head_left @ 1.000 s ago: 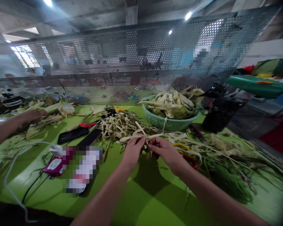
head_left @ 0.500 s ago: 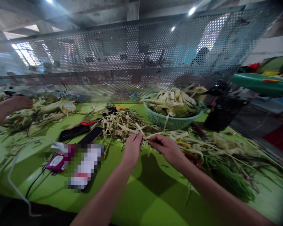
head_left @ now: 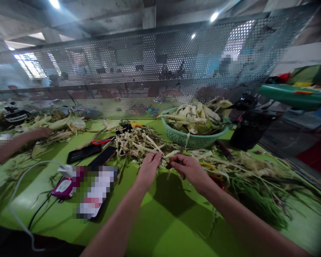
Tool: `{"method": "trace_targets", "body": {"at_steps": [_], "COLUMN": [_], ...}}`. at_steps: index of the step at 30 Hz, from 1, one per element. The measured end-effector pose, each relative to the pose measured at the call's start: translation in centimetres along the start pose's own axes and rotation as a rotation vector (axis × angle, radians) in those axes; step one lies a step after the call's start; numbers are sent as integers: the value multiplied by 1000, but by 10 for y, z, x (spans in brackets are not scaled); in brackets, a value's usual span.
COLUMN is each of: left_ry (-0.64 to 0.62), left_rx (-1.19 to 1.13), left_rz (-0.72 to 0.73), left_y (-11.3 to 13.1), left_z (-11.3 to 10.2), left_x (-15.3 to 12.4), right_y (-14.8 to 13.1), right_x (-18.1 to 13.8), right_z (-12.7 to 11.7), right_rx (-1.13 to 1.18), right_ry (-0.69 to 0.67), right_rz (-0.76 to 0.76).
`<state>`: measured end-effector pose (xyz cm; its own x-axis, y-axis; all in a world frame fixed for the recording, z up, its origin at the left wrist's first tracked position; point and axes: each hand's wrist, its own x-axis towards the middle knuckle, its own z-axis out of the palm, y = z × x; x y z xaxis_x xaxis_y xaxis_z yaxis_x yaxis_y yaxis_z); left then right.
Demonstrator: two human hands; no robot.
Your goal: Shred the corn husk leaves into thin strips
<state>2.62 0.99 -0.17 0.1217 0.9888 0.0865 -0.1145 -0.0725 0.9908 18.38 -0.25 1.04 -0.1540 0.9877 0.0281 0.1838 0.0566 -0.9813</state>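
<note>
Across the back of the workplace stands a perforated metal screen (head_left: 139, 71), and before it spreads a bright green table (head_left: 152, 228). At the far left lies a pile of husks (head_left: 66, 125), with a co-worker's hand (head_left: 42, 133) over it. Behind the person's right hand sits a green basket (head_left: 195, 140) heaped with pale, crumpled husks (head_left: 195, 117); just to its right is a black container (head_left: 247, 132). Nearer, at the right, lies a bundle of green strands (head_left: 262, 207) among loose dry fibres. A heap of short dry pieces (head_left: 132, 141) rests just beyond the left hand. The left hand (head_left: 149, 168) and right hand (head_left: 191, 170) are near each other over the middle of the table, fingertips apart. To their left lie two dark phones (head_left: 82, 154) and a purple device (head_left: 65, 187) with a white plug (head_left: 67, 171); a red-handled tool (head_left: 103, 141) touches or nearly touches the phones. Smallest are the pale strips (head_left: 164, 157) between the hands: left thumb and fingers pinch them, and the right thumb and forefinger grip their other end. Whether they are one piece or several cannot be told.
</note>
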Motion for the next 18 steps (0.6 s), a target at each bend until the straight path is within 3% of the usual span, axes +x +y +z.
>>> {"method": "trace_targets", "body": {"at_steps": [3,6,11,14,18], "left_ry": [-73,-123,-147,-194,-161], "left_rx": [36,-6,-158,-80,11], "left_rz": [69,50,-76,-89,-58], "left_y": [-1,1,7,8,3], "left_z": [1,3,4,3,2], "left_x": [-1,-3,-6,-5,-2], "right_y": [0,-1,-3,-4,-1], "right_x": [-1,-1,-2,-3,-2], "right_z": [3,4,4,3,3], "right_rx": [218,314,270,227,210], "right_ry": [-58,29,138,153,159], "right_rz": [33,11,-24,-39,-36]}}
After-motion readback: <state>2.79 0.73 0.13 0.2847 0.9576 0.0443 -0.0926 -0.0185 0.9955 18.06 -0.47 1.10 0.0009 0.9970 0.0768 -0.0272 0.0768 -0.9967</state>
